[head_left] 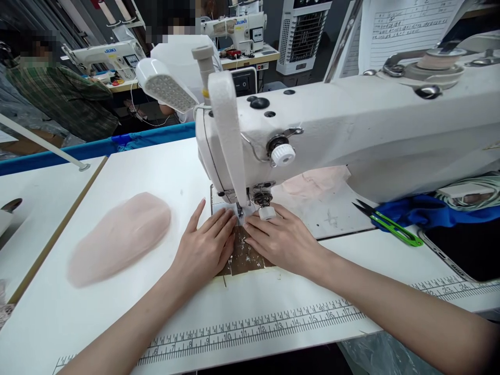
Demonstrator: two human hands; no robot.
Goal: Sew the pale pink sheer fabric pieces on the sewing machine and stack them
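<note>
My left hand [207,245] lies flat on the sewing machine [344,120] bed, left of the needle and presser foot [239,209], its thumb side against a brown taped patch [250,258]. On the other side, my right hand [287,239] rests with its fingers stretched toward the presser foot. Between the fingertips a whitish surface shows; whether thin cloth lies under them I cannot tell. A sheer pale pink fabric piece [121,239] is spread out left of my left hand. More pale pink fabric [316,181] lies behind the needle, under the machine arm.
Green-handled thread snips [398,226] lie at the right beside blue cloth [422,212] and a dark phone-like device [464,247]. A printed ruler [234,336] runs along the table's front edge. Beyond the blue-trimmed edge, people sit near other sewing machines [113,54].
</note>
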